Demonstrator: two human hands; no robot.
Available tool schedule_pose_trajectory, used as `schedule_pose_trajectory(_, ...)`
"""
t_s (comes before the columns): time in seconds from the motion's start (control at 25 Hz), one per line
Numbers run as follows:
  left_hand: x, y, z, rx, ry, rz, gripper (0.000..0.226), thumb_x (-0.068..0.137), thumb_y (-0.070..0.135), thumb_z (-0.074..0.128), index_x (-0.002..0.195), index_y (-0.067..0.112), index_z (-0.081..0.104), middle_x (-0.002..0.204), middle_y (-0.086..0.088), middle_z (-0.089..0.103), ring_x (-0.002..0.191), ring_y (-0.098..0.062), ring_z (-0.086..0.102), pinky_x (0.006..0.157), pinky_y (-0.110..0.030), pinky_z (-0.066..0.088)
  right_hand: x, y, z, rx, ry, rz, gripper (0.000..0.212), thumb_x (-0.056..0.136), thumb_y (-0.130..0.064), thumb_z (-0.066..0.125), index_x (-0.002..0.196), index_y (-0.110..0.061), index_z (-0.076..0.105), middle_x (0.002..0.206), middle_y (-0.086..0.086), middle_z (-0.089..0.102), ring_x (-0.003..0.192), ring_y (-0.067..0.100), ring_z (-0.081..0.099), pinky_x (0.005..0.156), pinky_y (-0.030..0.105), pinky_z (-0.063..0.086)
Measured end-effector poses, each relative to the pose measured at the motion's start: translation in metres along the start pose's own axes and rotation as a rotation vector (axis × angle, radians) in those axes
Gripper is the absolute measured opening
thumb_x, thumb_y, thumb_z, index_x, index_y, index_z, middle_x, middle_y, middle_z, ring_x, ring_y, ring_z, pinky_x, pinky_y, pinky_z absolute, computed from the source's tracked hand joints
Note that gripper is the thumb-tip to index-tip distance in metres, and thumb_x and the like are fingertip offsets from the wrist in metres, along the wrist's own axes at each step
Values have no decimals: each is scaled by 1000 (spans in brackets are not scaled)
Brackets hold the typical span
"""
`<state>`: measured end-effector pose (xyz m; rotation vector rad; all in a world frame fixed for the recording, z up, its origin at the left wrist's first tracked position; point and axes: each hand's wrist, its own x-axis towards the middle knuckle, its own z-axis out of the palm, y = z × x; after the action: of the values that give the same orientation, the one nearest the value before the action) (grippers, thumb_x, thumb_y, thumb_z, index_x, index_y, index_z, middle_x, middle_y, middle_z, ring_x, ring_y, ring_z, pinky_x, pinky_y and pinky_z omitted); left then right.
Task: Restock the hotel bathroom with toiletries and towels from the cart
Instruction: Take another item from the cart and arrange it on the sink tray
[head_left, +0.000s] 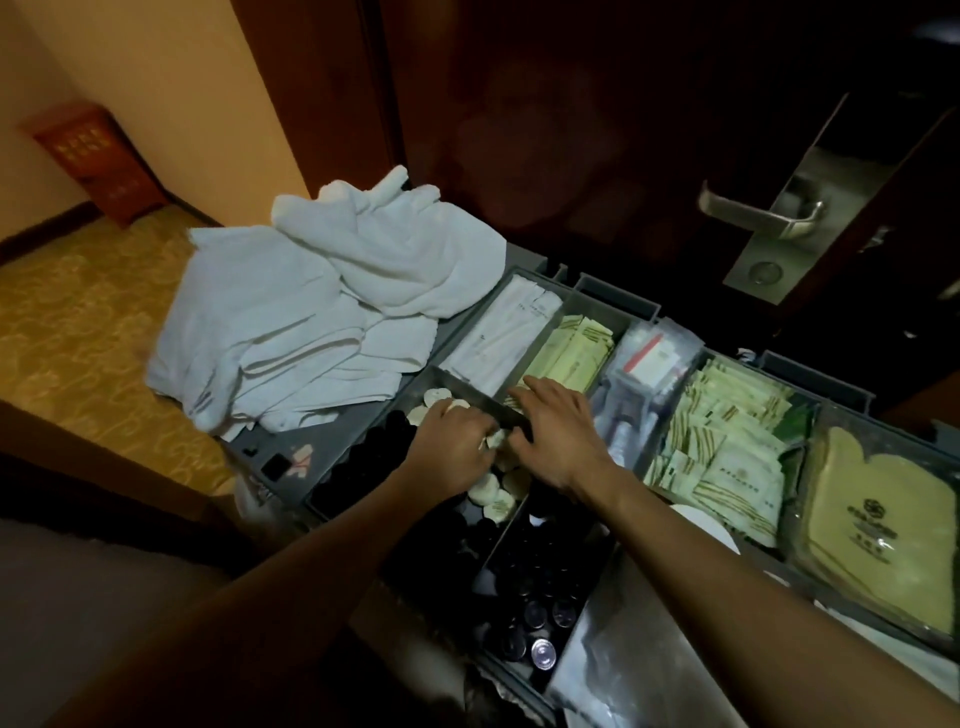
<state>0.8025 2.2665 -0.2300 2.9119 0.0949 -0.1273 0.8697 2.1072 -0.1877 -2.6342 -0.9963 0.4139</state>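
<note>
Nearest, dark-capped bottles (530, 618) sit just before the round soaps (493, 491). Over the soaps the left hand (457, 447) curls, pinching one. The right hand (556, 436) rests flat, fingers spread, against the divider (478, 397). A loose pinch could drop the soap among the bottles. Towels (322, 312) lie beyond the soaps.

Rumpled towels (322, 306) of soft white cloth; the cart tray (618, 299) matt grey plastic. The door (571, 104) is dark polished wood, its handle (763, 221) brushed metal. Green sachets (727, 452) look papery, faintly glossy; the soap rounds (488, 488) pale and matt.
</note>
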Motion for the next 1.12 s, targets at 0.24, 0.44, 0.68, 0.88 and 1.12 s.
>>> schedule_pose_trajectory(0.24, 13, 9, -9, 88, -149, 133, 34, 91, 44, 53, 117, 25, 61, 110, -2, 67, 106, -25, 61, 94, -39, 39, -4, 5, -1, 20, 31, 72, 58, 94, -26, 49, 151, -17, 37, 161, 7, 29, 149, 23, 19, 119, 39, 9)
schedule_pose_trajectory(0.44, 11, 24, -10, 173, -199, 138, 43, 94, 44, 57, 134, 27, 51, 126, -5, 53, 120, -27, 51, 97, -41, 35, -12, 11, -4, 38, 65, 101, 58, 96, -25, 49, 151, -18, 35, 163, 7, 25, 151, 23, 15, 121, 40, 5)
schedule_pose_trajectory(0.68, 12, 28, -11, 195, -193, 101, 41, 91, 39, 59, 127, 20, 52, 129, -6, 49, 114, -27, 56, 96, -40, 37, -19, 19, -10, 29, 93, 120, 55, 96, -27, 50, 149, -17, 38, 162, 6, 26, 150, 23, 16, 121, 39, 6)
schedule_pose_trajectory(0.88, 8, 26, -26, 104, -45, 119, 42, 88, 44, 54, 121, 20, 56, 118, -3, 52, 106, -25, 56, 89, -38, 39, -19, 21, -18, 15, 127, 110, 51, 98, -28, 47, 148, -19, 39, 161, 5, 27, 149, 22, 17, 121, 39, 6)
schedule_pose_trajectory(1.12, 21, 35, -40, 84, 62, 147, 44, 87, 49, 52, 121, 22, 60, 111, 0, 55, 99, -22, 55, 83, -37, 40, -27, 31, -32, 1, 144, 126, 56, 97, -28, 48, 150, -17, 36, 161, 6, 27, 149, 24, 18, 120, 39, 9)
